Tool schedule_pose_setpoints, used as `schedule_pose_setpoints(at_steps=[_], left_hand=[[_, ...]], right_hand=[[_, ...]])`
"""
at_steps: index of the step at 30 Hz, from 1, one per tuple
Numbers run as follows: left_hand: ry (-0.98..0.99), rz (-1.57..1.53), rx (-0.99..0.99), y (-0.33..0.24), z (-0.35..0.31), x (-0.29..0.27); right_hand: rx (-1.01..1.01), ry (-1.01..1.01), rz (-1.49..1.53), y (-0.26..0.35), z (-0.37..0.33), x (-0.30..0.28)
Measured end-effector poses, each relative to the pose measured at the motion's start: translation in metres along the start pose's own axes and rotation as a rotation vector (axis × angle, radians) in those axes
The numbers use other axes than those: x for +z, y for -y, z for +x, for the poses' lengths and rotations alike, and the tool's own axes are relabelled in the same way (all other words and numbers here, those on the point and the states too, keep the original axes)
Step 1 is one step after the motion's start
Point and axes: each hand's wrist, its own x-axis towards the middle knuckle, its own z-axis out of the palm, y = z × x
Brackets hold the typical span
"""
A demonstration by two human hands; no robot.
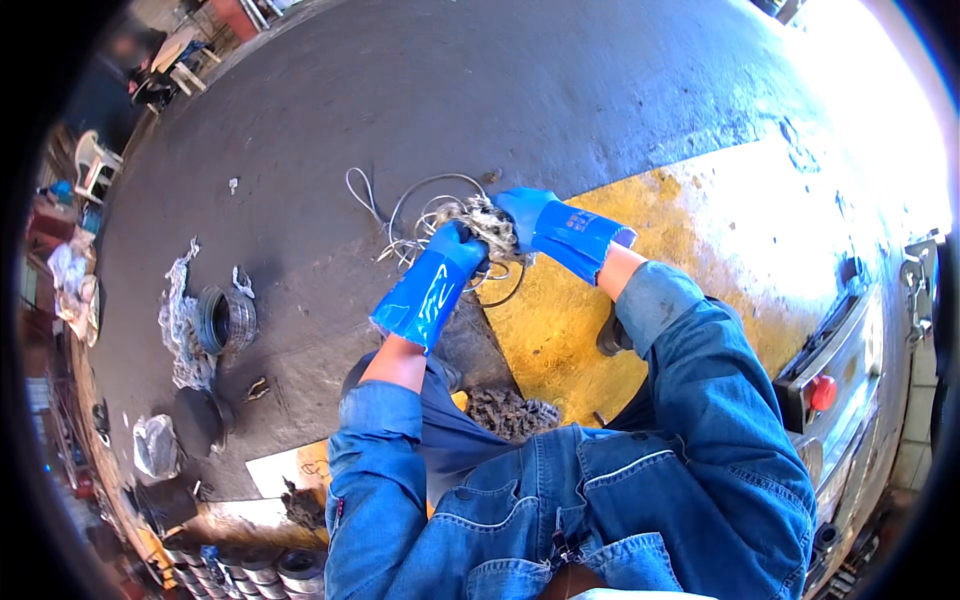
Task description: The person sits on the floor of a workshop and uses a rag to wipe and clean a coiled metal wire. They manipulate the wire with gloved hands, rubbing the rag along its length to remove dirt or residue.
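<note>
Both my hands wear blue rubber gauntlet gloves and are closed around a matted, grey-white fibrous bundle (480, 218), held out in front of my body. My left hand (460, 246) grips its near left side, while my right hand (524, 212) clasps the right end. Thin pale loops of wire or cable (420, 183) spread from the bundle to the left and far side. A darker loop (517, 288) hangs below it. My fingertips are partly hidden by the gloves and the fibres.
A yellow floor sheet (700, 220) extends right. Dark shredded material (512, 412) lies between my feet. To the left are a ribbed metal ring (238, 318), shredded grey fibre (180, 320) and a clear plastic bag (156, 446). A metal bench with a red knob (822, 393) stands right.
</note>
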Motion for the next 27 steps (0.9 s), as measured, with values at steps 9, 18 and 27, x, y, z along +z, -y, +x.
schedule_pose_setpoints(at_steps=[9, 18, 27], left_hand=[[0.019, -0.259, 0.204, -0.03, -0.032, -0.017], [-0.017, -0.224, 0.159, -0.035, -0.058, -0.048], [-0.157, -0.326, 0.177, -0.017, -0.06, -0.069]], right_hand=[[0.375, -0.345, 0.303, -0.058, 0.033, 0.081], [0.759, -0.17, 0.169, -0.067, 0.021, 0.076], [0.501, -0.334, 0.736, -0.139, -0.005, 0.109]])
